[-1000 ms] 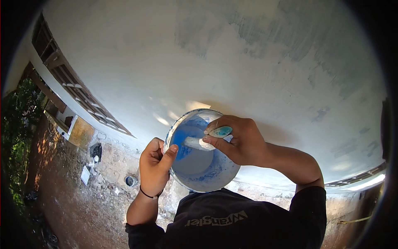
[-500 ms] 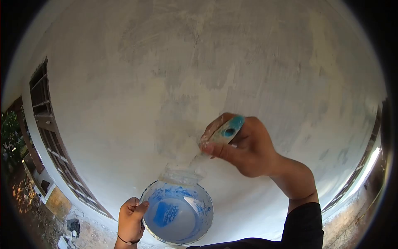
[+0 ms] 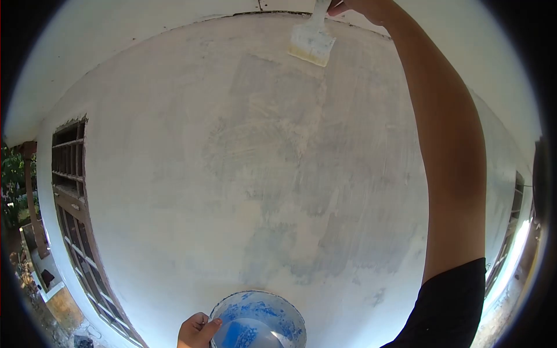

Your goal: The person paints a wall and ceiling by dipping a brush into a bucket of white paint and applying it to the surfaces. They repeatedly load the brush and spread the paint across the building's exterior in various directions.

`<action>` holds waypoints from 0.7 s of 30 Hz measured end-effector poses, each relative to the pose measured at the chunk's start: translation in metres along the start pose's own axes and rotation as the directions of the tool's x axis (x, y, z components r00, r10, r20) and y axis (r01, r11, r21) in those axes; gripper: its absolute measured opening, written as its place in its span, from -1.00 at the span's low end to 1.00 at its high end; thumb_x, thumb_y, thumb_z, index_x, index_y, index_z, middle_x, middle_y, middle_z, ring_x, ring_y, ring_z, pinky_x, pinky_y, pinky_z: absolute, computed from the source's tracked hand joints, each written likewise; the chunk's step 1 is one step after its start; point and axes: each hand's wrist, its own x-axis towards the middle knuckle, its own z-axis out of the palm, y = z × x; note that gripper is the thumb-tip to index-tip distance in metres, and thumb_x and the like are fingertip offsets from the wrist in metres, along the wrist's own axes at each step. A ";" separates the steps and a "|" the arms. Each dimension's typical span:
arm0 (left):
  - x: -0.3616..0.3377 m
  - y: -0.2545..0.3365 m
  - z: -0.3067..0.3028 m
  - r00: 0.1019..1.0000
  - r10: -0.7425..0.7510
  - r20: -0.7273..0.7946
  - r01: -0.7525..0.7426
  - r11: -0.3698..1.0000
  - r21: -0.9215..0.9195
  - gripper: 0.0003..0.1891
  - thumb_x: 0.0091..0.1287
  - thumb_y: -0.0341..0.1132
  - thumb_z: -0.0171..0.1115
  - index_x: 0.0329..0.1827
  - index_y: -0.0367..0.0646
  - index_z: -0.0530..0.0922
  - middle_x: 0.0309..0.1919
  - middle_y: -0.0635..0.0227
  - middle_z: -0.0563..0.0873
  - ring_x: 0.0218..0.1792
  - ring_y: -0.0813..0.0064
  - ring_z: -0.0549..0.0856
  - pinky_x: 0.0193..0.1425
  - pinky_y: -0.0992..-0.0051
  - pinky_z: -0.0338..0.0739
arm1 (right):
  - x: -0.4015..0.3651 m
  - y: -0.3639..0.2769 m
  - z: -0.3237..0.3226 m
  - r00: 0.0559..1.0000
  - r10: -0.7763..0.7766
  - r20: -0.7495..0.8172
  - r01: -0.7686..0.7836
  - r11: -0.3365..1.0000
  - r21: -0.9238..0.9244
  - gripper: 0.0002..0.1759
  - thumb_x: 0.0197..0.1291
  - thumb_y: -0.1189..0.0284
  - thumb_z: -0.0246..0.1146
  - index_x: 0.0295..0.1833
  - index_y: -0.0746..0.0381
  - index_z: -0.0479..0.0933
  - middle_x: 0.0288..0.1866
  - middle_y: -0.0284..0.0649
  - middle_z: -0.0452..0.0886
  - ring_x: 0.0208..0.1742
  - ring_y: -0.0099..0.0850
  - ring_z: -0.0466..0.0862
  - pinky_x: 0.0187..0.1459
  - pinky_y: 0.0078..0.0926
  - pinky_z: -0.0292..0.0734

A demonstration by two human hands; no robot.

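Note:
High in the view, my right hand [image 3: 362, 8] grips the handle of a wide brush [image 3: 313, 40], whose pale bristles point down in front of the wall [image 3: 261, 139]; whether they touch it I cannot tell. Part of this hand is cut off by the top edge. At the bottom, my left hand [image 3: 199, 332] holds the rim of a round bowl [image 3: 290, 316], thumb over the edge. The bowl has blue stains inside and pale liquid at its bottom. Patches of grey and cream mark the wall.
A barred window [image 3: 78, 214] with a brown frame is on the left, another window [image 3: 510, 226] at the far right. The ceiling [image 3: 145, 46] meets the wall above. Plants [image 3: 13, 180] and rubble show at the far left.
My right hand has moved from just above the bowl up to the top of the wall with the brush. The view has tilted upward, so the bowl and my left hand appear lower.

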 end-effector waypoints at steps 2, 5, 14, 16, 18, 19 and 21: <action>-0.001 0.000 0.001 1.000 0.030 -0.009 -0.031 0.998 -0.056 -0.74 0.29 -0.33 0.14 -0.58 -0.03 0.34 -0.75 0.63 0.27 -0.75 0.77 0.17 -0.70 0.68 0.03 | 0.010 -0.008 -0.001 0.999 0.038 0.020 -0.028 0.926 -0.377 -0.63 0.12 0.36 0.28 -0.17 0.49 0.45 -0.34 -0.02 0.59 -0.36 -0.34 0.67 -0.36 -0.44 0.62; -0.004 -0.001 0.004 0.993 0.115 -0.022 -0.114 0.993 0.027 -0.73 0.28 -0.33 0.13 -0.60 -0.04 0.33 -0.73 0.62 0.27 -0.70 0.77 0.18 -0.66 0.65 0.05 | 0.015 -0.009 -0.006 0.996 -0.009 -0.092 -0.032 0.901 -0.433 -0.62 0.11 0.33 0.29 -0.20 0.49 0.45 -0.39 -0.04 0.59 -0.41 -0.36 0.66 -0.34 -0.46 0.57; 0.004 -0.002 -0.028 0.998 0.015 -0.056 -0.013 0.999 0.045 -0.77 0.25 -0.38 0.19 -0.56 -0.06 0.37 -0.67 0.62 0.36 -0.64 0.75 0.25 -0.59 0.68 0.11 | -0.053 0.028 0.044 0.890 -0.437 0.133 0.391 0.578 -0.716 -0.73 0.16 0.29 0.25 -0.18 0.27 0.49 -0.33 -0.20 0.59 -0.29 -0.36 0.64 -0.28 -0.49 0.57; 0.009 -0.013 -0.031 0.993 0.057 -0.107 -0.064 0.996 -0.066 -0.78 0.24 -0.40 0.19 -0.56 -0.04 0.38 -0.66 0.62 0.37 -0.64 0.77 0.24 -0.60 0.68 0.09 | -0.097 0.031 0.060 0.737 -0.604 0.303 0.611 0.404 -0.681 -0.83 0.07 0.42 0.28 -0.25 0.24 0.47 -0.39 -0.23 0.54 -0.42 -0.39 0.59 -0.44 -0.49 0.55; 0.006 -0.009 -0.034 0.996 0.026 -0.088 -0.031 0.998 -0.054 -0.78 0.24 -0.42 0.19 -0.56 -0.04 0.38 -0.66 0.63 0.35 -0.63 0.77 0.23 -0.59 0.68 0.08 | -0.133 0.032 0.071 0.708 -0.636 0.307 0.669 0.464 -0.581 -0.79 -0.03 0.48 0.33 -0.27 0.18 0.44 -0.41 -0.25 0.48 -0.43 -0.42 0.55 -0.51 -0.51 0.49; 0.005 -0.007 -0.036 0.997 -0.008 -0.070 0.005 0.999 -0.041 -0.78 0.23 -0.43 0.19 -0.56 -0.03 0.38 -0.66 0.63 0.34 -0.63 0.77 0.23 -0.58 0.67 0.08 | -0.148 0.025 0.075 0.707 -0.637 0.307 0.668 0.461 -0.584 -0.79 -0.03 0.48 0.33 -0.27 0.18 0.44 -0.41 -0.25 0.48 -0.43 -0.42 0.55 -0.51 -0.51 0.49; 0.004 -0.010 -0.037 0.998 0.021 -0.059 -0.022 0.999 -0.027 -0.77 0.23 -0.43 0.19 -0.56 -0.03 0.36 -0.66 0.64 0.31 -0.62 0.77 0.21 -0.58 0.66 0.07 | -0.169 0.011 0.078 0.739 -0.599 0.309 0.657 0.537 -0.530 -0.85 0.02 0.51 0.32 -0.28 0.19 0.49 -0.45 -0.27 0.54 -0.48 -0.48 0.57 -0.53 -0.55 0.46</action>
